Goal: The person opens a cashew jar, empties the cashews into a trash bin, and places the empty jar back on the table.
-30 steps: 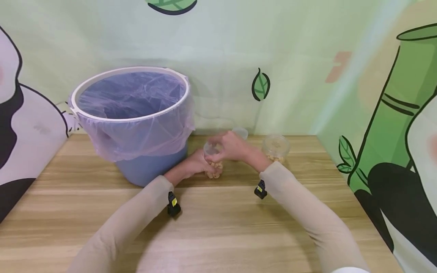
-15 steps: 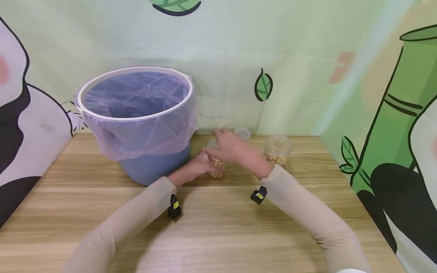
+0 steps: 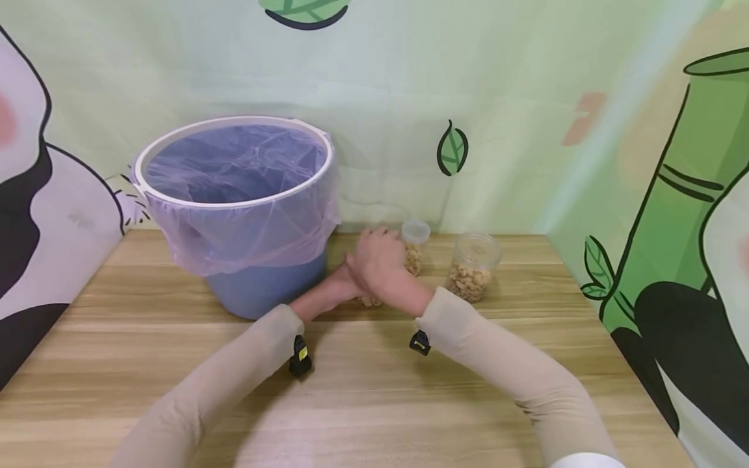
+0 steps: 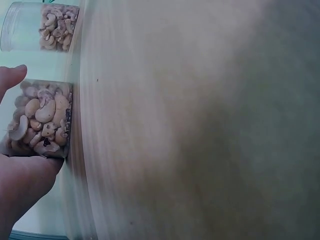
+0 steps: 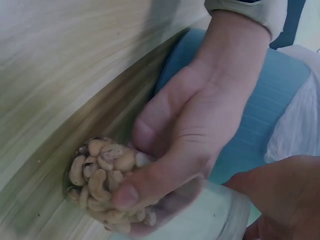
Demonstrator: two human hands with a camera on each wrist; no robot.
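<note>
So the person's left hand [image 3: 335, 287] has a proper grip on a clear jar of cashews [image 5: 102, 182], thumb on one side and fingers round the other, low down where the nuts are. The jar is toward the far side of the wooden table [image 3: 363, 396], just right of the blue bucket [image 3: 263, 289], and looks upright to me. The right hand [image 3: 380, 261] is up over the top of that same jar, knuckles facing the far wall, but its fingertips are hidden, so I can't tell if it's clamped on or just resting there. Two more jars with nuts stand over to the right: a slim one with a pale cap [image 3: 414, 250], partly behind the right hand, and a wider clear jar [image 3: 473, 270] further right and a bit nearer. The bucket's got a see-through pinkish bag [image 3: 251, 237] hanging over its white rim [image 3: 231, 205]. Both sleeves are beige, a little black camera under each cuff, and there's a pale green backdrop [image 3: 497, 78] with cartoon leaves across the far side.
</note>
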